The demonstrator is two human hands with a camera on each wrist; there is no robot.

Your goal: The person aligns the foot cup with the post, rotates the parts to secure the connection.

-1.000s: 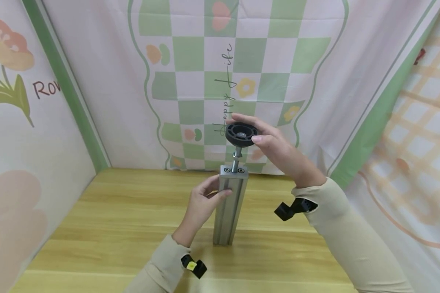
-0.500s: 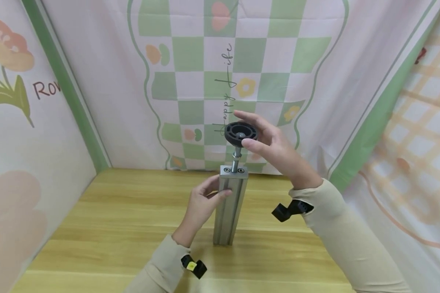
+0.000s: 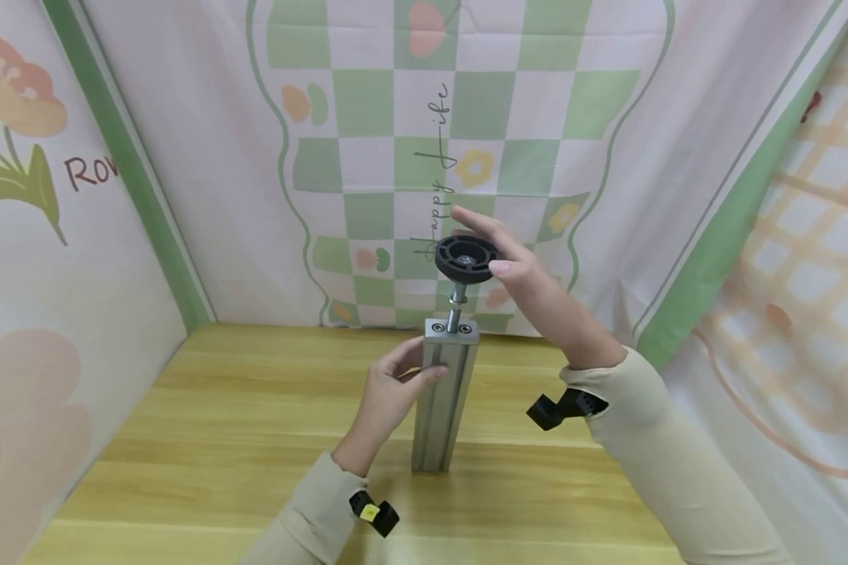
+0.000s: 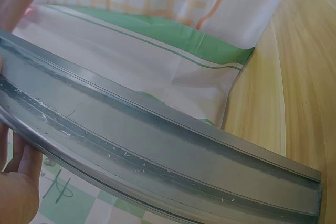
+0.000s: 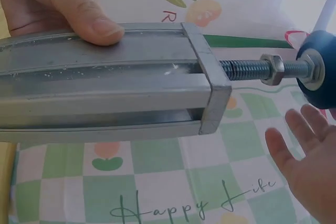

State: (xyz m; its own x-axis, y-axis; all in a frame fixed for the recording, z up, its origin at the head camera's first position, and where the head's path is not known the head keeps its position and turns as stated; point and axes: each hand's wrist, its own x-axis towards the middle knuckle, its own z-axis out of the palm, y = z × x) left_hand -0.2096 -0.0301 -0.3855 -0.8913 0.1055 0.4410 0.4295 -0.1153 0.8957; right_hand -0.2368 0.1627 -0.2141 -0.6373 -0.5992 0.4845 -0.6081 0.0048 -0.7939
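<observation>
An aluminium extrusion profile (image 3: 441, 408) stands upright on the wooden table, with a plate and two screws on its top end. My left hand (image 3: 390, 388) grips it near the top, thumb across the front face, as the right wrist view also shows. From the plate rises a threaded stud with a hex nut (image 5: 272, 70), topped by a black levelling foot (image 3: 464, 271). My right hand (image 3: 530, 271) is at the foot's rim, thumb on the near right side and fingers reaching behind. In the right wrist view several of its fingers (image 5: 282, 148) extend below the foot.
The wooden table (image 3: 254, 431) spreads around the profile's base. A checked green-and-white cloth (image 3: 367, 102) hangs close behind, and printed cloths (image 3: 28, 275) close off the left and right sides. Black camera mounts (image 3: 565, 406) sit on both wrists.
My right thumb slid leftward across the front of the foot's rim, then back to its right side. The right fingertips moved slightly up behind the foot. My left hand and the profile stayed put.
</observation>
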